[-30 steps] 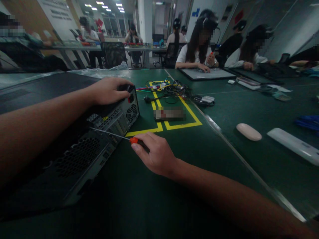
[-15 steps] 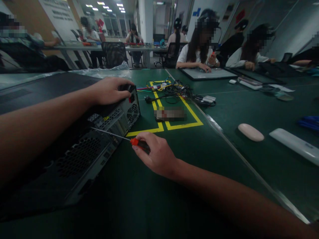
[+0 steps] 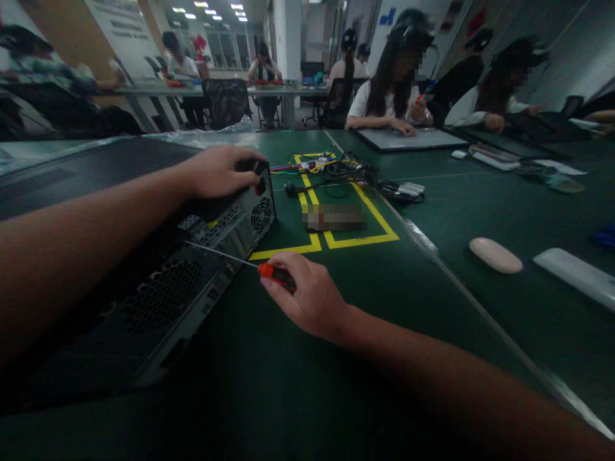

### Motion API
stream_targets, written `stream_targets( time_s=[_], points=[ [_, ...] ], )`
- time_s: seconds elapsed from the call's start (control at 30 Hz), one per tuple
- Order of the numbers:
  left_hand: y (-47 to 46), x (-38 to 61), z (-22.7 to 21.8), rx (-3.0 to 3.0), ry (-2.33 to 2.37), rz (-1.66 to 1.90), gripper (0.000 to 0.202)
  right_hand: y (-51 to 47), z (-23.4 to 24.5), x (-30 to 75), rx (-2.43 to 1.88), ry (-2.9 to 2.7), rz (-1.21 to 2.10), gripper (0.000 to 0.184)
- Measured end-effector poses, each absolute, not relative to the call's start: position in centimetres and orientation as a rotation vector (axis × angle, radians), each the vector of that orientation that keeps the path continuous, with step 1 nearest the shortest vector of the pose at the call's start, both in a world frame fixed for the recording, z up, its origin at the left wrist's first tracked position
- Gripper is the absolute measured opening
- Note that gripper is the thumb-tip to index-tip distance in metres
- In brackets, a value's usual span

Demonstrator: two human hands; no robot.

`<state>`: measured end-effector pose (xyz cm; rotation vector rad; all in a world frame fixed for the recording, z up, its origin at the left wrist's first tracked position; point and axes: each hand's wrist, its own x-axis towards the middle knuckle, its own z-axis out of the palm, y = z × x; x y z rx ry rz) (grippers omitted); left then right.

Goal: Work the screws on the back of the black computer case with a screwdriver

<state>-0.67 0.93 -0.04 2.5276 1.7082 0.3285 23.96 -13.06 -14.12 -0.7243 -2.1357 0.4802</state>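
A black computer case [image 3: 163,298] lies on the green table at the left, its metal back panel with vents and ports facing right. My left hand [image 3: 221,171] grips the case's upper far corner, thumb on the edge near the power socket and the other fingers bent over the top. In my right hand [image 3: 307,291] is a screwdriver [image 3: 225,255] with an orange and black handle, pinched between thumb and fingers. Its long thin shaft points left, and the tip is at the edge of the back panel. Whether the tip sits in a screw is too dark to tell.
Behind the case lies a tangle of cables [image 3: 348,169] by yellow tape [image 3: 360,240] and a blurred-out item [image 3: 336,219]. To the right are a pale oval case [image 3: 494,255] and a long white object [image 3: 576,275]. Several people work at tables beyond.
The whole view has shifted slightly, so things appear a little further right. Both hands keep their hold, and the screwdriver tip stays at the same part of the case.
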Motion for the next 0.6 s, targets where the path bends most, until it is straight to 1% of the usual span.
stream_targets(
  time_s=[0.23,0.6],
  points=[
    [1.25,-0.82,-0.25,2.549,1.715,0.324,0.078,-13.04,-13.96,24.09,-0.709,-2.131,0.475,0.018],
    [0.89,-0.55,0.01,2.522,1.748,0.296,0.079,-13.07,-14.01,23.95,-0.734,-2.129,0.443,0.021]
  ],
)
